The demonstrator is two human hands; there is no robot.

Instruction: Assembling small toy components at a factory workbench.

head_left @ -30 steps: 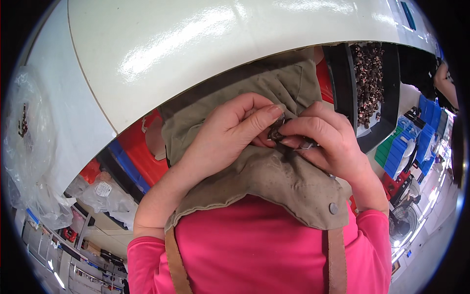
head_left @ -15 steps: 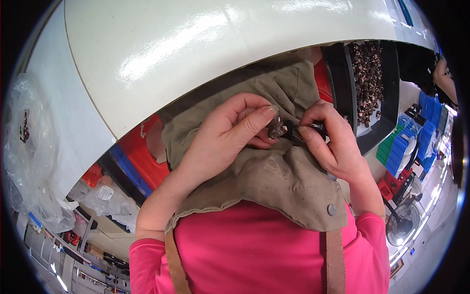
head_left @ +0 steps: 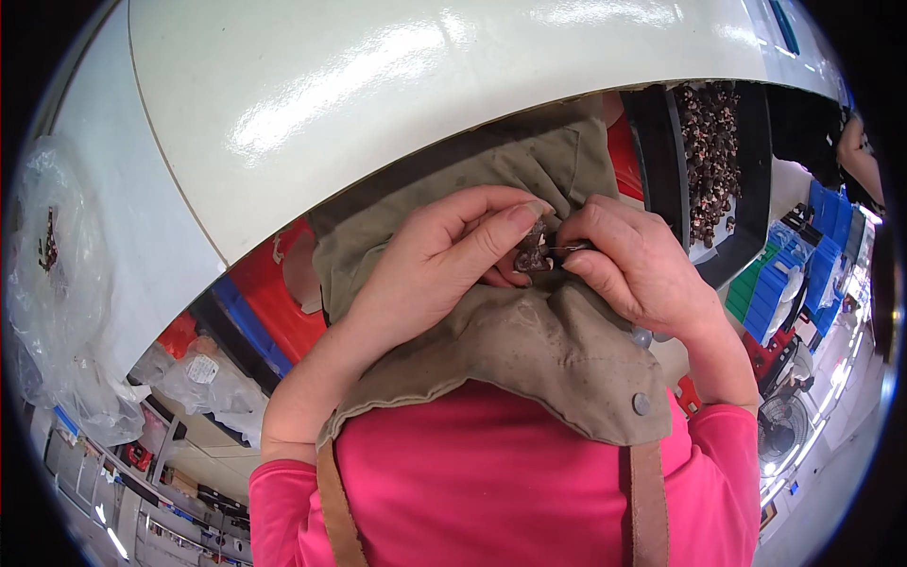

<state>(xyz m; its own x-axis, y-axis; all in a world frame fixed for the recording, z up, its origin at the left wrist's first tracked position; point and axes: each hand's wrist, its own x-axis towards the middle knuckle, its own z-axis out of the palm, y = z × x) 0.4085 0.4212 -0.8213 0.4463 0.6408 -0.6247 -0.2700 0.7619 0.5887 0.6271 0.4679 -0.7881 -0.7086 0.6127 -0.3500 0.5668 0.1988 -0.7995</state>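
Observation:
Between the thumb and fingers of my left hand (head_left: 439,255) is a small dark brown figure-like piece (head_left: 534,255) with pale spots. My right hand (head_left: 638,260) is closed on a slim dark tool (head_left: 578,247), whose thin metal tip reaches the right side of the piece. Much of the tool is hidden by my fingers, so its exact kind does not show. Both hands are held over a brown-green apron (head_left: 501,331) spread across my lap.
A white table (head_left: 283,85) curves across the front. At the right, a black tray (head_left: 753,203) holds many small dark and pale pink pieces (head_left: 709,156). Clear plastic bags (head_left: 66,283) lie at the left. Blue bins (head_left: 775,283) and another person's arm (head_left: 858,161) show at far right.
My right hand has moved left and turned, bringing the tool's tip against the brown piece. My left hand keeps its hold almost in place.

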